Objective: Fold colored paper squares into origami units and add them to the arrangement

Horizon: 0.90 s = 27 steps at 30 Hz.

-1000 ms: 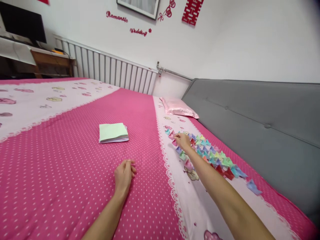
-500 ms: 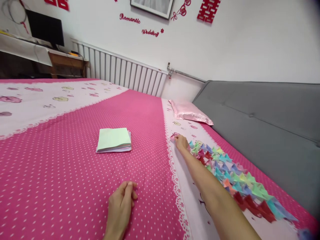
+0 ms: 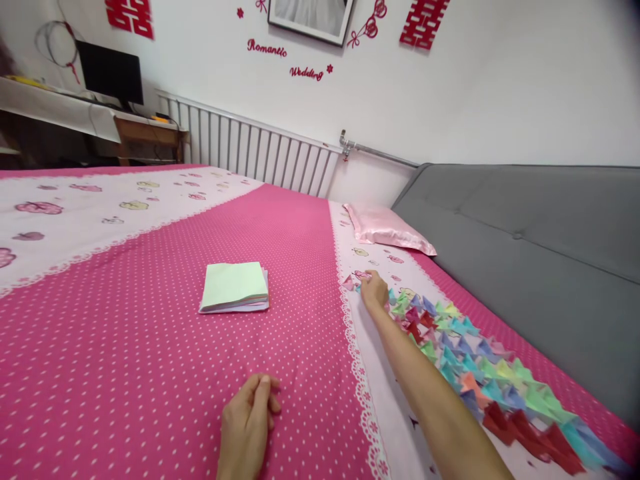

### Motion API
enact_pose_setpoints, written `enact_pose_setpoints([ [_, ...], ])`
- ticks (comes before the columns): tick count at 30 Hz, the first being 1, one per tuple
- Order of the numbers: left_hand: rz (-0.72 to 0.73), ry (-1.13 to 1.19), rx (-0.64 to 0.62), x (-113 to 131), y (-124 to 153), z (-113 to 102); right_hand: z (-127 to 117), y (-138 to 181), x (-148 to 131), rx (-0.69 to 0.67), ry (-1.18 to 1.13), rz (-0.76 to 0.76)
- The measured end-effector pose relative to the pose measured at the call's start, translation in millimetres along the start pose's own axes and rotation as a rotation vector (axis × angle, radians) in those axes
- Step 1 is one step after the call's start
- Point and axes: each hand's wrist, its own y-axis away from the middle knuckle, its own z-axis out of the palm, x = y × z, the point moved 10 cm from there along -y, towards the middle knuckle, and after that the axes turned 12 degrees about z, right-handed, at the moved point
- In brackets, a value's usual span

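Note:
My right hand [image 3: 374, 292] reaches out to the far end of a long row of several small folded paper pieces [image 3: 465, 353] in many colours, laid on the pale strip of the bedspread. Its fingers are pinched on a pink folded piece [image 3: 349, 283] at the row's far tip. My left hand [image 3: 247, 423] rests on the pink dotted bedspread [image 3: 150, 347] with its fingers loosely curled together and nothing visible in them. A stack of square paper sheets [image 3: 234, 287] with a pale green top sheet lies ahead of my left hand.
A pink satin pillow [image 3: 387, 229] lies beyond the paper row. A grey padded headboard [image 3: 540, 253] runs along the right. A white radiator [image 3: 250, 150] lines the far wall, with a desk and dark monitor [image 3: 111, 73] at the back left.
The view has shifted so the paper row runs closer to me. My right hand stays at the row's far end, on the pink piece. My left hand has hardly moved.

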Motion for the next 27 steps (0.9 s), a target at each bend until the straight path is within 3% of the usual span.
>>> enact_pose_setpoints([
  [5,-0.001,0.006,-0.001,1,1,-1,-14,-4,5,0.001,-0.026,0.061],
  [10,-0.015,0.034,-0.012,1,3,-1,13,-8,5,-0.197,0.033,0.033],
  [14,-0.015,0.031,-0.010,2,3,-1,32,-5,0,-0.279,0.084,-0.008],
  [20,-0.004,0.030,-0.006,1,2,-1,42,-5,-7,-0.282,0.125,-0.047],
  [27,-0.006,0.040,0.000,1,2,-1,32,-9,-7,-0.206,0.116,-0.064],
])
